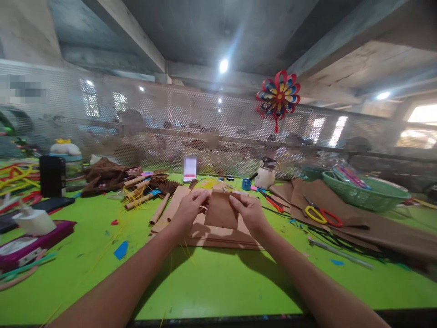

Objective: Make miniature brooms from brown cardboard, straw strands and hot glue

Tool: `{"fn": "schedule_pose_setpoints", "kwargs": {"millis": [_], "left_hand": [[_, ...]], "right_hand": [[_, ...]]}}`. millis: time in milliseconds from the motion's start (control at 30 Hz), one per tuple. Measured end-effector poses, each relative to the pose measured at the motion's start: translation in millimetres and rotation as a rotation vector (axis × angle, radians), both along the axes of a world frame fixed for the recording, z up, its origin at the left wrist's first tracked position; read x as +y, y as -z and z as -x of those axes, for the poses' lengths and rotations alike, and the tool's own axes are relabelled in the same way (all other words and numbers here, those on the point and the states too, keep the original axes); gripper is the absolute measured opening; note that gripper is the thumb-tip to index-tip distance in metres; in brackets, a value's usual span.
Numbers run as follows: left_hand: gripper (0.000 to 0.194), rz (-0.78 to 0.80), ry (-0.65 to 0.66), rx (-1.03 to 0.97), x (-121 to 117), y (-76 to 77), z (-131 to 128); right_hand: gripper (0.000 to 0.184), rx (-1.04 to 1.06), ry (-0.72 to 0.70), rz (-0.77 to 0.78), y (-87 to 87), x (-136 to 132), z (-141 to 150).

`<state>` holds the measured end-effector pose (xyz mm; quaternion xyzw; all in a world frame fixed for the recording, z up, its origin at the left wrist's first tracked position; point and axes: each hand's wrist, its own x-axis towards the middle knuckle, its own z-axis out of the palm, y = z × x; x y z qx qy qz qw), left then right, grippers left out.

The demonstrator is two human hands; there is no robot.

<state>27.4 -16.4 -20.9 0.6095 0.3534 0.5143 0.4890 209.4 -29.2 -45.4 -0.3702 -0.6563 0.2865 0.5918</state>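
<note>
A small brown paper piece (221, 212) is held up between my two hands over the middle of the table. My left hand (191, 208) is closed at its left upper edge, fingertips partly hidden. On the right, my right hand (248, 210) pinches the upper corner with the thumb in front. Beneath lies a stack of larger brown sheets (225, 242). Rolled brown paper tubes (160, 208) and pleated brown paper (170, 186) lie to the left, with yellow string (134, 196) among them.
Scissors with yellow and red handles (322, 215) rest on brown sheets (351, 228) at right, near a green basket (367, 193). Behind stand a phone (190, 169), a jug (265, 175) and a perforated screen (205, 123). A purple box (41, 241) is at left on the green table (218, 287).
</note>
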Motion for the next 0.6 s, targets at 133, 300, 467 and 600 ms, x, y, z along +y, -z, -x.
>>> {"fn": "schedule_pose_setpoints", "kwargs": {"millis": [133, 300, 467, 600], "left_hand": [[0.030, -0.063, -0.220, -0.012, 10, 3.2, 7], [0.024, -0.022, -0.121, -0.056, 7, 3.2, 4], [0.018, -0.040, -0.143, -0.113, 0, -4.3, 2], [0.017, -0.026, -0.150, -0.129, 1, -6.8, 4]], "right_hand": [[0.029, 0.048, 0.008, 0.005, 1.1, 3, -5], [0.033, 0.140, -0.030, 0.066, -2.7, 3, -7], [0.036, 0.172, -0.032, 0.104, -3.0, 5, -10], [0.040, 0.148, 0.014, 0.109, -1.0, 8, -14]]}}
